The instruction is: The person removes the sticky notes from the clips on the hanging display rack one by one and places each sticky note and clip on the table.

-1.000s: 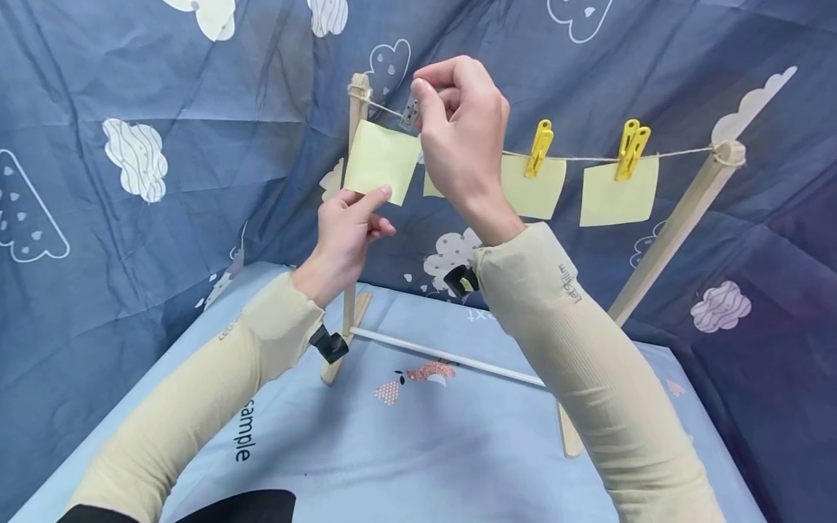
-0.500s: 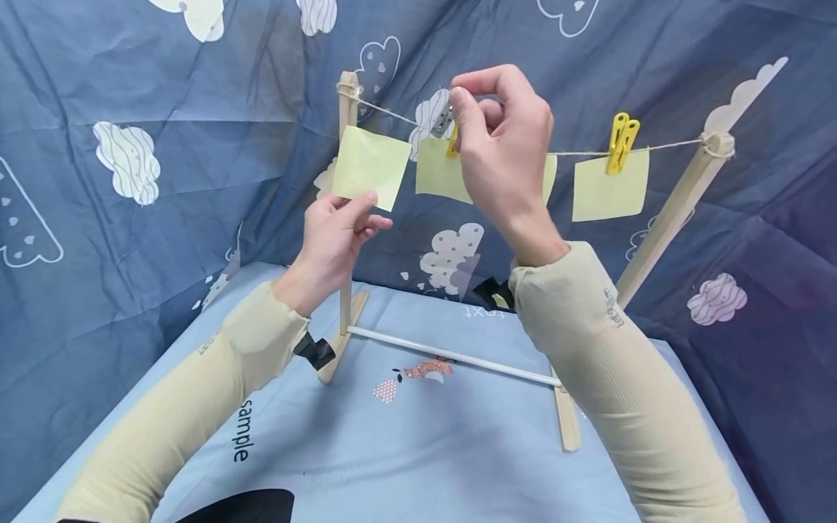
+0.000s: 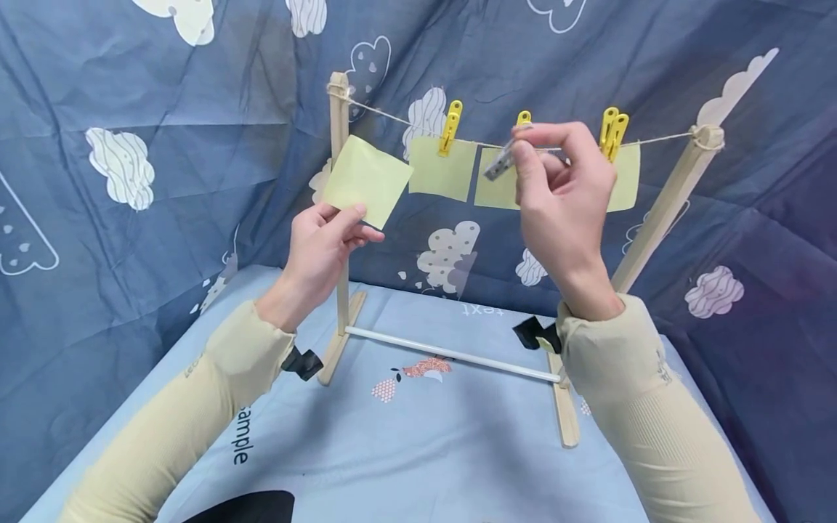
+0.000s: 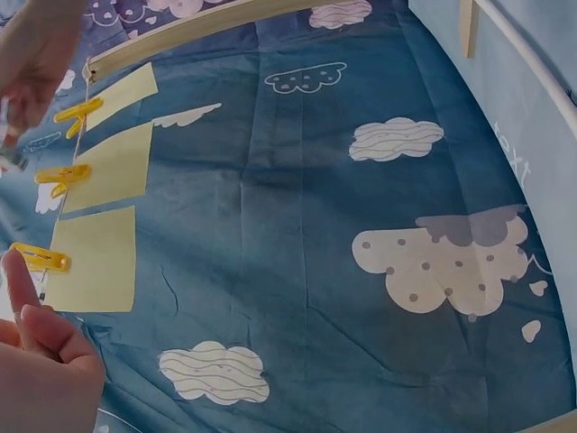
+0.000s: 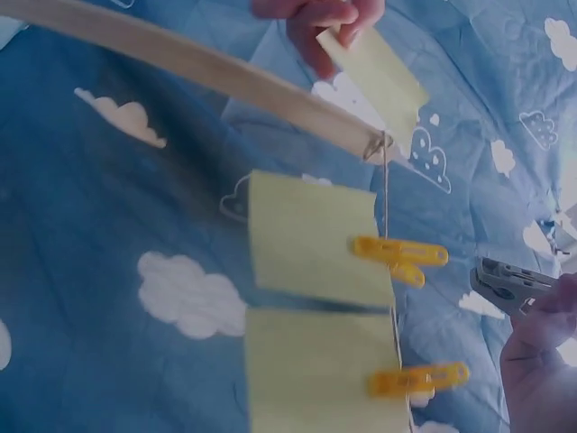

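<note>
My left hand (image 3: 314,247) pinches a loose yellow paper note (image 3: 368,181) by its lower edge, thumb in front, in front of the line's left end. Between thumb and fingers of my right hand (image 3: 572,207) is a grey clothespin (image 3: 500,163), (image 5: 507,284), pointing down-left. It overlaps the middle hanging note (image 3: 492,190) in the head view; the right wrist view shows it apart from the string (image 5: 386,194). Three notes hang from the string on yellow clothespins (image 3: 450,129). My right hand partly hides the middle and right ones.
The string runs between two wooden posts (image 3: 339,131), (image 3: 667,211). A white rod (image 3: 451,355) joins their feet (image 3: 566,421) on a light blue printed cloth (image 3: 392,450). Behind hangs a dark blue curtain (image 3: 216,167) with cloud prints.
My right hand has moved right and down with the grey clothespin, away from the loose note, uncovering the left hanging note. The left hand has shifted slightly left and down, still pinching its note.
</note>
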`<state>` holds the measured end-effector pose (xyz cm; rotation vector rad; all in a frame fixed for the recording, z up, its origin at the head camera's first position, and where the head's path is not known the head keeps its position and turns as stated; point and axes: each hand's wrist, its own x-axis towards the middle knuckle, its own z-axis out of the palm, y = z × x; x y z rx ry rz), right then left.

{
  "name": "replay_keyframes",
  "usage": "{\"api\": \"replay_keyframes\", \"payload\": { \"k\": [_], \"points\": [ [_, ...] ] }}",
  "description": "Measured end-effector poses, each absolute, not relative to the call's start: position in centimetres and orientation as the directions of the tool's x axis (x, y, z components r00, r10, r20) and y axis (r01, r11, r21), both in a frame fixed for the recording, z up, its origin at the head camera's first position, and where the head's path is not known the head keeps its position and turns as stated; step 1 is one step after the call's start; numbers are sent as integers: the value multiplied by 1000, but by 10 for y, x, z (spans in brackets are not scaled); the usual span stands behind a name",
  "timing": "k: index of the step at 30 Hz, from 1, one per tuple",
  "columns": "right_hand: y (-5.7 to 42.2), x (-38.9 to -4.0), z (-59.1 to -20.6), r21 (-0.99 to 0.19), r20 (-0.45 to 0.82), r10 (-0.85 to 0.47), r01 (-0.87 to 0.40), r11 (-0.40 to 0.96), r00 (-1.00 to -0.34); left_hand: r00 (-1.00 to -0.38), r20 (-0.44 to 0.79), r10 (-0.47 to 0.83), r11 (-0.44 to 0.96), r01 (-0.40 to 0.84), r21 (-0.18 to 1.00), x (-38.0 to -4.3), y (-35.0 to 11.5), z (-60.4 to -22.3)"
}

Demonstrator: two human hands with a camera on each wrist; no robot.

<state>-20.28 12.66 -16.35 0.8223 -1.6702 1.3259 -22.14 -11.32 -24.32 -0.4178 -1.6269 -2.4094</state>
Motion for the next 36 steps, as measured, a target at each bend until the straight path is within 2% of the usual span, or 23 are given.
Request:
{"api": "replay_keyframes", "payload": {
  "k": [8,14,20,25,36],
  "points": [
    [155,-187,-186,-465,885,128,-871,159,-448,-947,320,1,-362,298,883,-213,-115,-257],
    [173,-178,-206,-469,880,160,-871,147,-447,-925,377,46,-385,332,861,-205,-115,-269],
    [188,-169,-230,-471,872,162,-882,24,-461,-895,436,91,-247,404,881,-199,-116,-287],
    [201,-161,-251,-509,832,227,-860,-47,-505,-902,419,109,-120,406,906,-193,-121,-307],
    [235,-144,-299,-669,652,377,-734,-122,-657,-927,368,73,-35,367,930,-186,-135,-349]
  ]
}}
